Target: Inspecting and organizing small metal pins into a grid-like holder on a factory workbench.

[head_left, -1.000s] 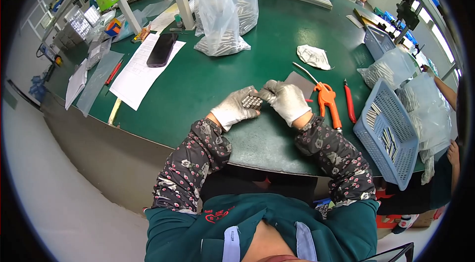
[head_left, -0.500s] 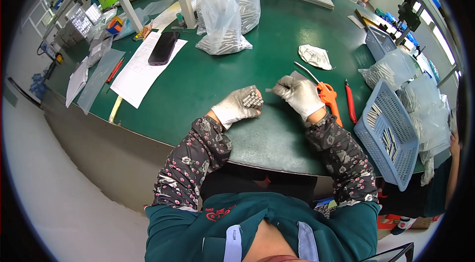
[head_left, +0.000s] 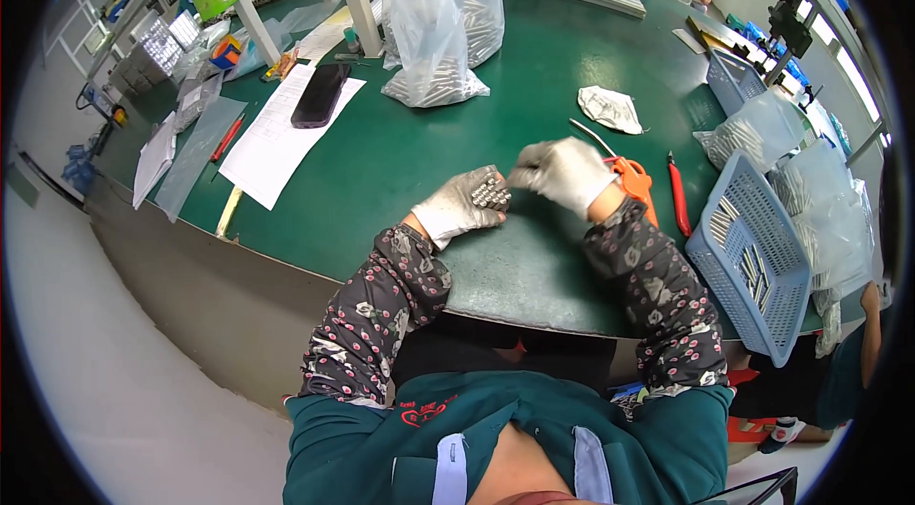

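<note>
My left hand [head_left: 456, 210], in a pale work glove, is wrapped round a bundle of short metal rods [head_left: 490, 193], their round ends showing side by side. My gloved right hand [head_left: 569, 175] hovers just right of the bundle, fingertips pinched close to the rod ends. Whatever it holds is too small and blurred to make out. Behind the right hand lies an orange-handled tool [head_left: 633, 183] with a curved pale tip, and red-handled pliers [head_left: 678, 192] rest beside it. A blue plastic basket [head_left: 787, 313] on the right contains more metal rods.
On the green table [head_left: 543, 57], clear bags of metal rods [head_left: 434, 86] stand at the back. More bags of rods [head_left: 820, 200] lie beyond the basket. A crumpled white cloth [head_left: 610, 110] is at centre right. A phone [head_left: 321, 95] sits on paper sheets [head_left: 276, 157] at left.
My right hand has moved left, bringing its fingers up to the rod bundle. A small flat greyish piece seen at its fingertips no longer shows. My left hand keeps its grip.
</note>
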Demonstrator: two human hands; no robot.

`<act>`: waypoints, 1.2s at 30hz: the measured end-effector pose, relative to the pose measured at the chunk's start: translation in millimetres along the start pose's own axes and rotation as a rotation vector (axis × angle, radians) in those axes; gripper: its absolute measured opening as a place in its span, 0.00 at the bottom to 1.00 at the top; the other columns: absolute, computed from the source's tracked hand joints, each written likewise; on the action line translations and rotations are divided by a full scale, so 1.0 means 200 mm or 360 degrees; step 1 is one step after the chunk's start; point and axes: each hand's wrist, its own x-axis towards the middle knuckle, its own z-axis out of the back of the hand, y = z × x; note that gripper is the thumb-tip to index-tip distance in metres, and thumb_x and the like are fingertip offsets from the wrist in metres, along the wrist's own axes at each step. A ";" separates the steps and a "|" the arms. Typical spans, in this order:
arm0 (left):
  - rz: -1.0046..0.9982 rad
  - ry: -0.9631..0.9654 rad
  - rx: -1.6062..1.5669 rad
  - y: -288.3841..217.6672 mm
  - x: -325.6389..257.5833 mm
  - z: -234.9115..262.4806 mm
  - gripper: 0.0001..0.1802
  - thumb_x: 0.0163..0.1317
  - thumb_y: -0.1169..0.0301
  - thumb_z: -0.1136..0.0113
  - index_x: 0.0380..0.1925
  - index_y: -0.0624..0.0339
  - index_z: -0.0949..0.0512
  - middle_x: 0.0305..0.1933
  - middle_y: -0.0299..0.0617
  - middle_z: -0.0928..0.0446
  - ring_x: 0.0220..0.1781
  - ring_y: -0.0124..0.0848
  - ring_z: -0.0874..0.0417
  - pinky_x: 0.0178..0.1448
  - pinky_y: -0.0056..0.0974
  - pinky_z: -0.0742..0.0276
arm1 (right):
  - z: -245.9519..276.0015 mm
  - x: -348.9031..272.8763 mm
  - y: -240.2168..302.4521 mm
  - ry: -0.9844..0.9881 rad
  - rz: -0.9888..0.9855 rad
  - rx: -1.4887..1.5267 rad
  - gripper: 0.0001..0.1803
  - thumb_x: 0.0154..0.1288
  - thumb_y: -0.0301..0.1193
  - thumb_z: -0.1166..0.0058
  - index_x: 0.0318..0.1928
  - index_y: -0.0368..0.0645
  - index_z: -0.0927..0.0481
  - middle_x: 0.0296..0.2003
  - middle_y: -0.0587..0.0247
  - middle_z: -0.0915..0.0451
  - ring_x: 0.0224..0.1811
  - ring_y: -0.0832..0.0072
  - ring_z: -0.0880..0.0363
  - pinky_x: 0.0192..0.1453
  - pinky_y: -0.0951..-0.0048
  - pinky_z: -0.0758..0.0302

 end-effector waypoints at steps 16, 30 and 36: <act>0.0037 0.0069 -0.0039 0.00 0.00 0.01 0.20 0.45 0.85 0.37 0.37 0.58 0.31 0.33 0.31 0.29 0.37 0.22 0.28 0.45 0.27 0.31 | 0.00 0.00 0.05 0.0028 0.0002 0.0140 0.16 0.51 0.45 0.42 0.30 0.45 0.18 0.23 0.57 0.21 0.27 0.62 0.22 0.33 0.66 0.27; -0.0086 0.0140 0.0039 0.04 0.03 0.03 0.19 0.43 0.85 0.37 0.35 0.59 0.31 0.29 0.31 0.28 0.35 0.22 0.27 0.42 0.28 0.29 | -0.04 0.01 0.08 -0.0014 0.0047 0.0079 0.16 0.50 0.45 0.42 0.28 0.45 0.19 0.24 0.57 0.21 0.27 0.60 0.22 0.33 0.66 0.26; -0.0015 0.0056 0.0185 0.00 0.01 0.02 0.19 0.44 0.84 0.37 0.37 0.59 0.31 0.31 0.30 0.29 0.36 0.21 0.28 0.42 0.28 0.29 | 0.02 0.06 0.00 -0.0051 -0.0061 0.0031 0.18 0.50 0.47 0.41 0.27 0.44 0.19 0.21 0.57 0.22 0.24 0.61 0.22 0.31 0.65 0.27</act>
